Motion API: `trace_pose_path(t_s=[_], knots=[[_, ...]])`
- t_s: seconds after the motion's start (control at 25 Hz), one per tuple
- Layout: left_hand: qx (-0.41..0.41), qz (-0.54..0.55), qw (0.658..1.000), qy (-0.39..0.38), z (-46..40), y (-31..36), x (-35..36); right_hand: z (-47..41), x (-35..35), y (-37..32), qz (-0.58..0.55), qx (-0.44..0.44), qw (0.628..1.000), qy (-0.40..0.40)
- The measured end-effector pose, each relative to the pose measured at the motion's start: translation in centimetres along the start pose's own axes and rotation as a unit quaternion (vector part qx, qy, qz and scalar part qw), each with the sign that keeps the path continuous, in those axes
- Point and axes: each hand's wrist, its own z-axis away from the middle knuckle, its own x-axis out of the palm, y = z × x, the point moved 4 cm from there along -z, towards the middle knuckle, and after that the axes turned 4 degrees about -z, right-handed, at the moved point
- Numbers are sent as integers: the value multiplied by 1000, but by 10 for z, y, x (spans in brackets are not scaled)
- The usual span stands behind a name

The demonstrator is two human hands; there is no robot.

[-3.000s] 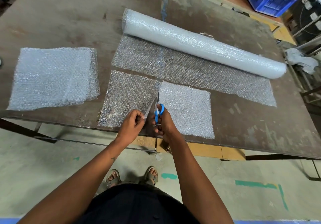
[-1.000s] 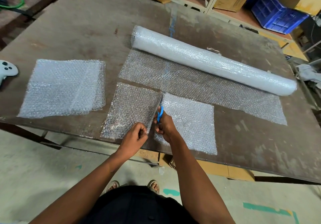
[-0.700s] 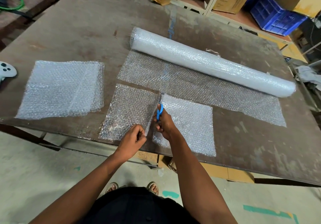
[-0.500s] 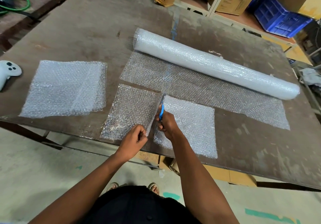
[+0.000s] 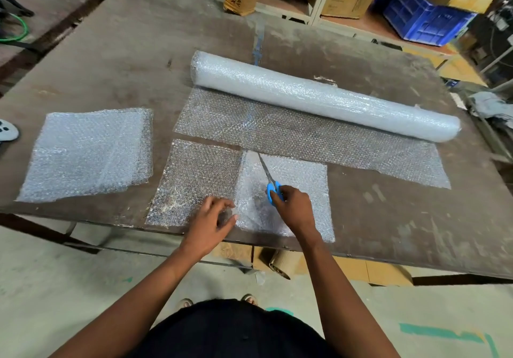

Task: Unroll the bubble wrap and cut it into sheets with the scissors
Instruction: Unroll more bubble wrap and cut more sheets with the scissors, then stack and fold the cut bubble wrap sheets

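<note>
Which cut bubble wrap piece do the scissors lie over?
The square bubble wrap sheet at the near edge, under the right hand gripping the blue-handled scissors; its left neighbour and the far-left stack lie apart.

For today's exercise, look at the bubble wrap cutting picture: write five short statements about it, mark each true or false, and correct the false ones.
1. The right hand holds blue-handled scissors. True.
2. The bubble wrap roll stands upright. False: it lies on its side on the table.
3. A stack of cut sheets lies left of the cutting area. True.
4. The left hand rests on the roll. False: it is at the near cut piece.
5. The scissors' handles are red. False: blue.
</note>
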Motion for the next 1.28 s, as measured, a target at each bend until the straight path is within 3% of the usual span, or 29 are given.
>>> trace_pose_path(t_s=[0.16, 0.32, 0.48, 0.72, 0.96, 1.08, 1.2, 1.28], knots=[[-55, -148, 987, 29, -10, 30, 11, 5, -24, 29, 46, 9, 998, 45], [-97, -294, 949, 64, -23, 54, 20, 5, -45, 59, 65, 30, 994, 77], [-169, -361, 915, 58, -31, 76, 30, 6, -75, 97, 65, 74, 985, 144], [-259, -363, 894, 52, -40, 88, 48, 6, -112, 162, -26, 184, 962, 199], [-291, -333, 896, 37, -41, 95, 61, 0, -124, 187, 1, 226, 960, 168], [-309, -302, 901, 40, -44, 89, 60, -6, -129, 182, 72, 214, 966, 125], [-319, -268, 907, 51, -46, 83, 58, -10, -126, 161, 217, 187, 955, 75], [-326, -252, 910, 49, -46, 82, 58, -15, -116, 134, 229, 92, 965, 91]])
